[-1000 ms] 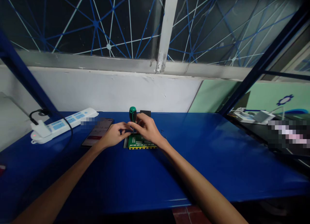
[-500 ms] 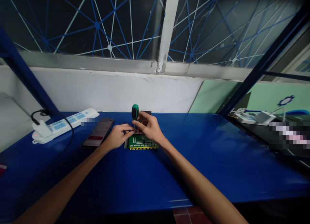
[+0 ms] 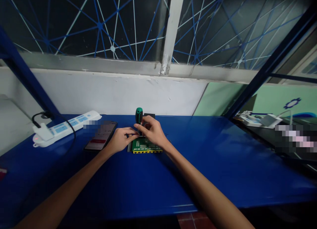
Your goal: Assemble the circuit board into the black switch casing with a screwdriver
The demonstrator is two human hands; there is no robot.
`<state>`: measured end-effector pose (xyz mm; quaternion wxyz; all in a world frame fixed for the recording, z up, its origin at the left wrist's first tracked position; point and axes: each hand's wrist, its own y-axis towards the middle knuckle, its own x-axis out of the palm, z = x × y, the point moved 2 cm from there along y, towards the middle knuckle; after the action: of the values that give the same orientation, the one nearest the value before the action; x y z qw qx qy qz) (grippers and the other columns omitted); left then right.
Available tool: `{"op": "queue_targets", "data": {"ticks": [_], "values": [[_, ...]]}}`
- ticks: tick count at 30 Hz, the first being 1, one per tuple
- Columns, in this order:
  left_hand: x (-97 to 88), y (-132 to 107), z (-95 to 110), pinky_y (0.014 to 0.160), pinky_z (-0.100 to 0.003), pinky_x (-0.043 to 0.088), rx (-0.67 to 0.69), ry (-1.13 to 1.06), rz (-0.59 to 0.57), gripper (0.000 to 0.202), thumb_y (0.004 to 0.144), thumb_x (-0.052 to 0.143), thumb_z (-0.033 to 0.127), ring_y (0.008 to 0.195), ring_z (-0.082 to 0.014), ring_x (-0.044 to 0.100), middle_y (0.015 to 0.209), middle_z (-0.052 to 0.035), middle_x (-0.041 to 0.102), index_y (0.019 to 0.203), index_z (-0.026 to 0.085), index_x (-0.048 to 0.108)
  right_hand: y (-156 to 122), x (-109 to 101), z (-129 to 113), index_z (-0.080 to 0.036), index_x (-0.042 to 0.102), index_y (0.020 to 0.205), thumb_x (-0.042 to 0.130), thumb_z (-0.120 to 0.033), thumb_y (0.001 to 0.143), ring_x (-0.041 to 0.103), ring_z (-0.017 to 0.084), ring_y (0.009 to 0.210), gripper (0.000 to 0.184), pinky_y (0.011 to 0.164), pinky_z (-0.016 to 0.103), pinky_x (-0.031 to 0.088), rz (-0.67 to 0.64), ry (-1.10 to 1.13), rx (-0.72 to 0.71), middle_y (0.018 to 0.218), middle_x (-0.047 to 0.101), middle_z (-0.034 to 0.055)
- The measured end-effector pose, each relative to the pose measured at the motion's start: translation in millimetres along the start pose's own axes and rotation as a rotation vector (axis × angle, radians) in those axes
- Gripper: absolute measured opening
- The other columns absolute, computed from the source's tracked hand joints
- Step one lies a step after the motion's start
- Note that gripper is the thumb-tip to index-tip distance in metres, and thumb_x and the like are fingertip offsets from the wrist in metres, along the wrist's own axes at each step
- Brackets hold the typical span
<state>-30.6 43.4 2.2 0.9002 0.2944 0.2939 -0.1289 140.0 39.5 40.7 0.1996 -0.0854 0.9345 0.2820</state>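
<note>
A screwdriver (image 3: pixel 139 114) with a green and black handle stands upright over the far part of a green circuit board (image 3: pixel 146 146). My right hand (image 3: pixel 153 131) is closed round the lower end of its handle. From the left, my left hand (image 3: pixel 122 139) reaches in with thumb and fingers pinched together beside the screwdriver's shaft. What those fingertips hold, if anything, is hidden. The board lies on the blue table (image 3: pixel 210 163), its yellow-edged side toward me. My hands cover its far part and the screwdriver's tip.
A phone (image 3: pixel 102 135) lies left of the board, beyond it a white power strip (image 3: pixel 66 126) with a plugged-in adapter and black cable. Behind my right hand is a small dark object (image 3: pixel 149 115). Tiny dark pieces (image 3: pixel 166 134) lie right of that hand. A wall (image 3: pixel 119 95) closes the back.
The screwdriver has shifted very slightly, and my right fingers have moved a little on its handle. My left hand stays pinched beside the shaft.
</note>
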Motion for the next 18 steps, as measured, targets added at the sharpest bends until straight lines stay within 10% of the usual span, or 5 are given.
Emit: {"op": "queue_targets", "data": {"ticks": [18], "values": [[-1.7, 0.2, 2.6, 0.053, -0.023, 0.038, -0.025, -0.003, -0.028, 0.021, 0.083, 0.060, 0.031, 0.059, -0.0116, 0.053, 0.080, -0.0050, 0.071, 0.083, 0.015, 0.075, -0.8, -1.4, -6.9, -0.018, 0.062, 0.099, 0.062, -0.041, 0.081, 0.057, 0.010, 0.055, 0.029, 0.054, 0.028, 0.047, -0.010, 0.066, 0.050, 0.093, 0.064, 0.0054]]}}
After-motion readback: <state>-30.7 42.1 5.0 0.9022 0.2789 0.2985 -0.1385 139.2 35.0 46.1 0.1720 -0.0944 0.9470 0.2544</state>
